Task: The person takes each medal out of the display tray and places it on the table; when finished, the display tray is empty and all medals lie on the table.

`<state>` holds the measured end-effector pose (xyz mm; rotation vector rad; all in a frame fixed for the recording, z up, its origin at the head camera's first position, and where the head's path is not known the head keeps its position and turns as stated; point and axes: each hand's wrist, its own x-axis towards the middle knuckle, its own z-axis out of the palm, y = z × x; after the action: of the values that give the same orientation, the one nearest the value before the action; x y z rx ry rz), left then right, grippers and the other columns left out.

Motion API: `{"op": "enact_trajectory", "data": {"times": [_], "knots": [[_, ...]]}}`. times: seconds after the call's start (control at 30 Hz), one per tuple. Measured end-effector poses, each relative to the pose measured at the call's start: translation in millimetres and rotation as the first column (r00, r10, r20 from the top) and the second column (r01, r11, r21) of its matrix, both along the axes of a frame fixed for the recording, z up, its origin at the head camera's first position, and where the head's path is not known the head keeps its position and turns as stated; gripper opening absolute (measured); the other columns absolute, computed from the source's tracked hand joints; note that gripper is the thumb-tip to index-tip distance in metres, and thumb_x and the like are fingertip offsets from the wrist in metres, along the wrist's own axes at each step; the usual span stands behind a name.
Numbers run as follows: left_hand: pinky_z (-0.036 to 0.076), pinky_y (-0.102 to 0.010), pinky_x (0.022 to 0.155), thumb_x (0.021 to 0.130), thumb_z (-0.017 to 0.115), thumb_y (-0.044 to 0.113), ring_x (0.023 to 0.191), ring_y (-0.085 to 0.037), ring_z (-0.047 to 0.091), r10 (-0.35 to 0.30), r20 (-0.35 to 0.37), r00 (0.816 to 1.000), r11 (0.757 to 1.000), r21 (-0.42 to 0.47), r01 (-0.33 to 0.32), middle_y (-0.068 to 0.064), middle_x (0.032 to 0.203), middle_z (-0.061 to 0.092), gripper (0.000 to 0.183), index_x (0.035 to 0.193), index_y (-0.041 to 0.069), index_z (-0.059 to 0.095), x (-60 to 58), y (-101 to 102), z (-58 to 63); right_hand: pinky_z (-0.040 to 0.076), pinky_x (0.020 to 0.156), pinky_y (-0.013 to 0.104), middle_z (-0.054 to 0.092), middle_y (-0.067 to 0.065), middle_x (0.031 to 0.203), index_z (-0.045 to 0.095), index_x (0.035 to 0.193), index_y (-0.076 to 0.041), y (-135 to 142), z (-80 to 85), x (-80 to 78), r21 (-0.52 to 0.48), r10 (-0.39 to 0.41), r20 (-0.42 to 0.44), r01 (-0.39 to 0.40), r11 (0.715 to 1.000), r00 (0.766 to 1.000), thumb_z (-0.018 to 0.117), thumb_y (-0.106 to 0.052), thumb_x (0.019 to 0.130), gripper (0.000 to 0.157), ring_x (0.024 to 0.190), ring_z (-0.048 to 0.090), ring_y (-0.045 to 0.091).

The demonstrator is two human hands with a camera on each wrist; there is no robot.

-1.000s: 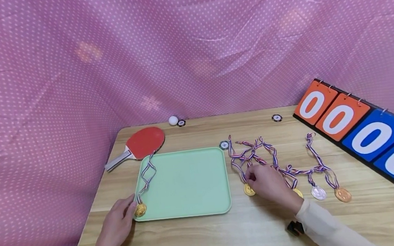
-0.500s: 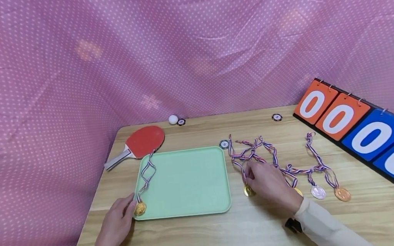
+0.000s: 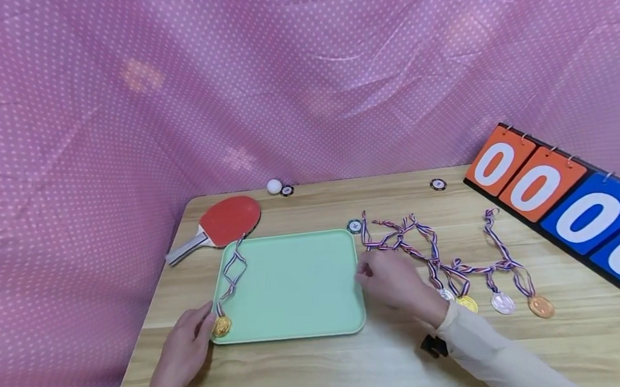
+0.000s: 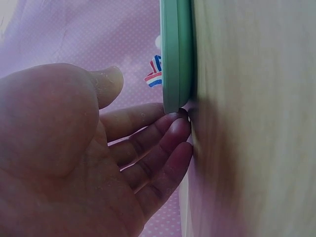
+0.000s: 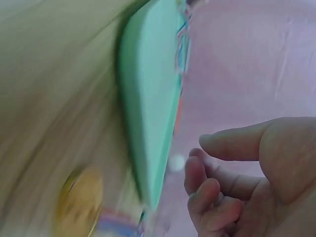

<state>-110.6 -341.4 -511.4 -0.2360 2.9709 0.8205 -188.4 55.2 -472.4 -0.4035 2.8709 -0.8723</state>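
My left hand (image 3: 185,349) is at the near left corner of the green tray (image 3: 295,286). In the left wrist view its fingertips touch the tray's edge, while the thumb stays apart. A gold medal (image 3: 222,326) lies on that corner, its striped ribbon (image 3: 233,278) running up the tray's left side. My right hand (image 3: 393,284) hovers by the tray's right edge, holding nothing; a gap shows between thumb and fingers in the right wrist view. A second gold medal (image 5: 79,202) lies on the table below it, hidden by the hand in the head view.
Right of the tray lie tangled ribbons with a silver medal (image 3: 502,303), another gold medal (image 3: 467,304) and a bronze medal (image 3: 541,306). A scoreboard (image 3: 563,210) stands at the right. A red paddle (image 3: 230,222), a white ball (image 3: 274,186) and a poker chip (image 3: 354,226) sit farther back.
My right hand has let go near the gold medal's ribbon and moved left toward the tray's right edge. A silver medal behind it has come into view. My left hand stays at the tray.
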Motion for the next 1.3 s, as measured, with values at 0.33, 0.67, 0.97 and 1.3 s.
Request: {"op": "enact_trajectory", "data": {"times": [0.33, 0.67, 0.97, 1.3], "knots": [[0.041, -0.056, 0.107, 0.104, 0.037, 0.045, 0.126, -0.032, 0.053, -0.006, -0.032, 0.999, 1.0, 0.012, 0.007, -0.01, 0.132, 0.057, 0.055, 0.147, 0.011, 0.043, 2.3, 0, -1.7, 0.047, 0.061, 0.022, 0.069, -0.009, 0.078, 0.074, 0.088, -0.019, -83, -1.2, -7.0, -0.072, 0.245, 0.065, -0.24, 0.968, 0.967, 0.07, -0.024, 0.087, 0.006, 0.067, 0.056, 0.006], [0.04, -0.055, 0.109, 0.104, 0.038, 0.044, 0.128, -0.031, 0.052, 0.012, -0.025, 1.0, 1.0, 0.015, -0.011, -0.01, 0.133, 0.057, 0.053, 0.147, 0.013, 0.043, 2.8, -2, 0.1, 0.044, 0.058, 0.019, 0.063, -0.011, 0.069, 0.076, 0.083, -0.019, -144, -6.3, -2.6, -0.168, 0.338, 0.141, -0.314, 0.935, 0.931, 0.068, -0.017, 0.087, 0.009, 0.065, 0.052, 0.006], [0.042, -0.054, 0.107, 0.104, 0.04, 0.042, 0.123, -0.03, 0.056, 0.007, -0.06, 0.998, 0.999, 0.033, -0.005, -0.009, 0.127, 0.06, 0.05, 0.145, 0.014, 0.047, 3.2, 0, -3.5, 0.048, 0.062, 0.018, 0.07, -0.013, 0.08, 0.079, 0.09, -0.019, -189, -5.2, 2.7, -0.179, 0.36, 0.208, -0.327, 0.928, 0.909, 0.071, -0.024, 0.087, 0.009, 0.07, 0.057, 0.003], [0.042, -0.055, 0.106, 0.105, 0.036, 0.044, 0.123, -0.032, 0.056, -0.023, -0.11, 0.994, 0.999, 0.02, 0.026, -0.009, 0.126, 0.061, 0.052, 0.142, 0.011, 0.05, 4.2, -2, -2.7, 0.042, 0.055, 0.019, 0.07, -0.015, 0.076, 0.08, 0.087, -0.025, -233, -26.7, 9.5, -0.154, 0.294, 0.204, -0.266, 0.952, 0.934, 0.076, -0.035, 0.083, 0.012, 0.067, 0.054, 0.003]]}}
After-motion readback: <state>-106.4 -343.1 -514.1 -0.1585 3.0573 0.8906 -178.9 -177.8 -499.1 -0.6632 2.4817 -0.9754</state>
